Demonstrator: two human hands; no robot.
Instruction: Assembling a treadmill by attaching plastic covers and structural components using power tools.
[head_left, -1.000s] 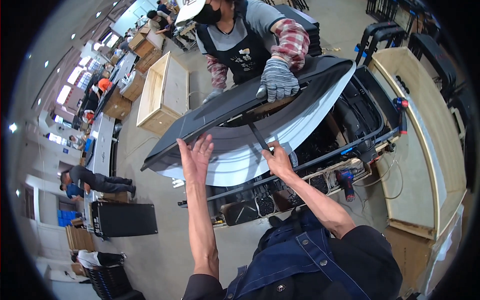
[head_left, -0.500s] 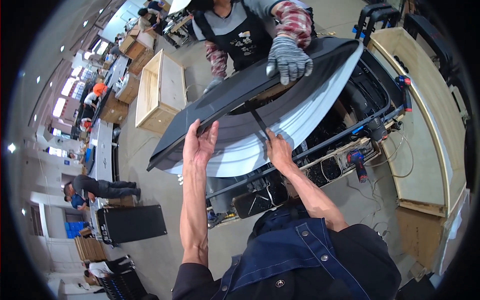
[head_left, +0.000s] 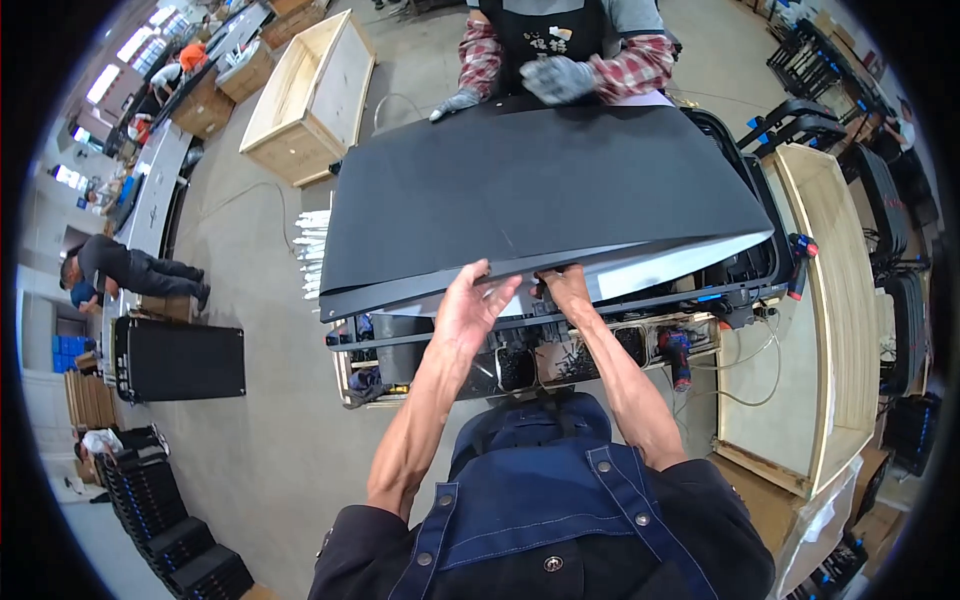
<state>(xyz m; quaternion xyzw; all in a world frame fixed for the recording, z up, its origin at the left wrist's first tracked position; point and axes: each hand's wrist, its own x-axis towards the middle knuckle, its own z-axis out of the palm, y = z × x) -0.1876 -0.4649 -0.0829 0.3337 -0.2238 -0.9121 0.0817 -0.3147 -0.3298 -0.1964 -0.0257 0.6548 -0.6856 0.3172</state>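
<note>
Panel handling, near edge: we have both bare hands on the large black flat panel [head_left: 540, 190], which lies almost level over the black frame cart [head_left: 730, 285], its pale underside layer [head_left: 680, 265] showing along the near right edge. Left hand [head_left: 470, 305] is spread, fingers laid flat against the panel's near edge, pressing rather than clamping. Right hand [head_left: 565, 285] is curled on the same edge just right of the left, fingers tucked under the rim; we judge it a true grasp, though the fingertips are hidden.

Across the panel, a co-worker's gloved hands [head_left: 555, 78] rest on the far edge.

Handling judgement: wide, thin, stiff sheet; it looks heavy enough to need two people and likely to flex or crack if carried by one corner. The smooth face offers no purchase, so hold belongs on the edges, hands spread wider than they are now.

Around the panel: open wooden crate [head_left: 310, 95] beyond its far left corner; second wooden crate [head_left: 830, 300] just past its right end; white slats [head_left: 312, 250] stick out at its left edge; cables and a red-handled tool [head_left: 678, 352] sit in the cart tray below its near edge. The right-hand crate and the cart's raised arms crowd any move rightward.
</note>
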